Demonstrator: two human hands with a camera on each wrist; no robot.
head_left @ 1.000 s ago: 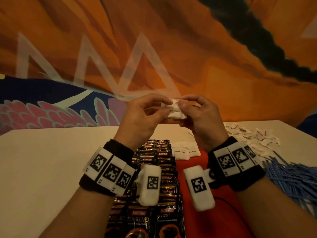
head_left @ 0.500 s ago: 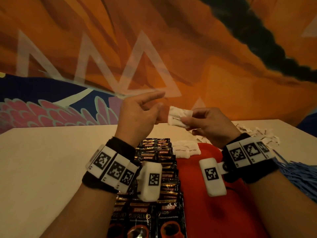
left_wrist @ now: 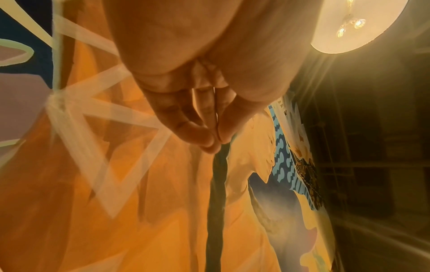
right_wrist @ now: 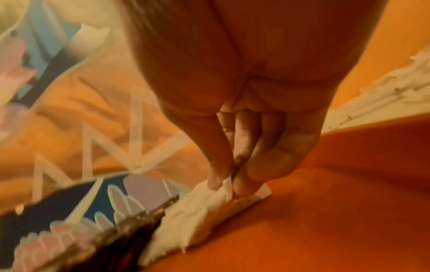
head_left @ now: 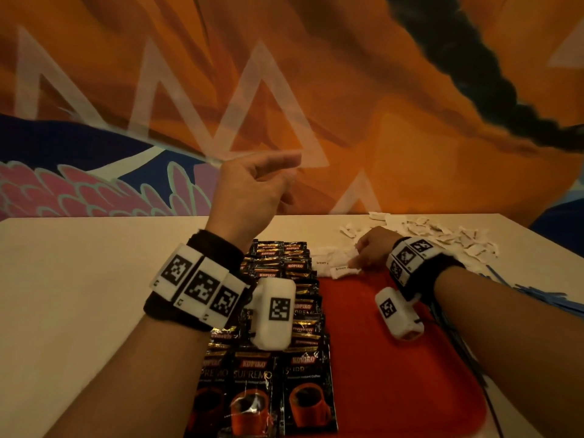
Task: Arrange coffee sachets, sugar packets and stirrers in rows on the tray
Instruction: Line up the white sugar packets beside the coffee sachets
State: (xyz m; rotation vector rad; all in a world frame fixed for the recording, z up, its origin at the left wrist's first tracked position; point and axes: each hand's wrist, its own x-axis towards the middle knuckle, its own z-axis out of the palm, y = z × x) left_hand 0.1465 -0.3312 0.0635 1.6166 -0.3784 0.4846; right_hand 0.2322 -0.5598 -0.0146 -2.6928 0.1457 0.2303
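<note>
Lying nearest, rows of dark coffee sachets (head_left: 278, 368) overlap along the left part of the red tray (head_left: 395, 368), running from the bottom of the head view toward the far edge. The tray's near edge is cut off by the frame, and its left edge is hidden under the sachets. To their right, a wide bare stretch of tray reaches up to a short row of white sugar packets (head_left: 331, 263) at the far end, just beside the farthest sachets.

The right hand (head_left: 371, 251) is down at that row, thumb and fingertips (right_wrist: 239, 185) pinching one packet (right_wrist: 221, 187) against the tray; the wrist view is blurred, so the packet's outline is hard to make out. The left hand (head_left: 249, 191) is raised well above the table (head_left: 79, 279), holding nothing, fingers loosely curled with thumb and fingertips (left_wrist: 200, 136) touching.

Right of the tray, blue stirrers (head_left: 537, 298) lie on the table, partly hidden by the right forearm and cut off at the frame edge. Farther back, a loose heap of packets (head_left: 442, 235) spreads toward the table's far right edge. Left of the tray the table is open.
</note>
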